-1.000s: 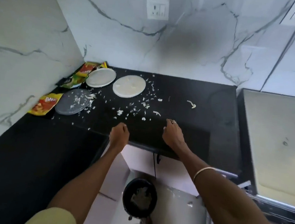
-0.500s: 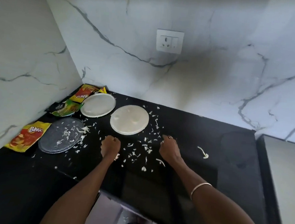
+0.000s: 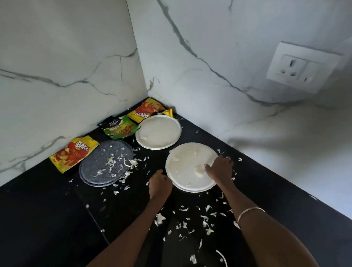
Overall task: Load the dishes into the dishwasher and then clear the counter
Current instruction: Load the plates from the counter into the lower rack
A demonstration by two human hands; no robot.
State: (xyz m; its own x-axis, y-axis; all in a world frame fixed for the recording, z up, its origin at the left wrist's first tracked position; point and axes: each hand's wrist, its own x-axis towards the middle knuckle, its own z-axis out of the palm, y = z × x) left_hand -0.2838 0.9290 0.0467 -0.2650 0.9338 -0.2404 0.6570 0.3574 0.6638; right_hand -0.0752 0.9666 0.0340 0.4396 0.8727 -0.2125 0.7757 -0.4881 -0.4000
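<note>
Two hands are at the near white plate (image 3: 189, 168) on the black bench (image 3: 37, 223): my right hand (image 3: 219, 168) lies across its right rim, fingers curled on it, while my left hand (image 3: 159, 184), loosely fisted and seemingly empty, sits just beside its left edge. I should lift it level, so the scraps (image 3: 197, 171) stay on.

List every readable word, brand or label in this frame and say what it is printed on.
"BINGO" on the red and yellow snack packet beside the grey plate.
"BINGO", upside down, on the red and yellow packet in the corner.
Green packet: lettering too blurred to read.
Wall socket: no text.
</note>
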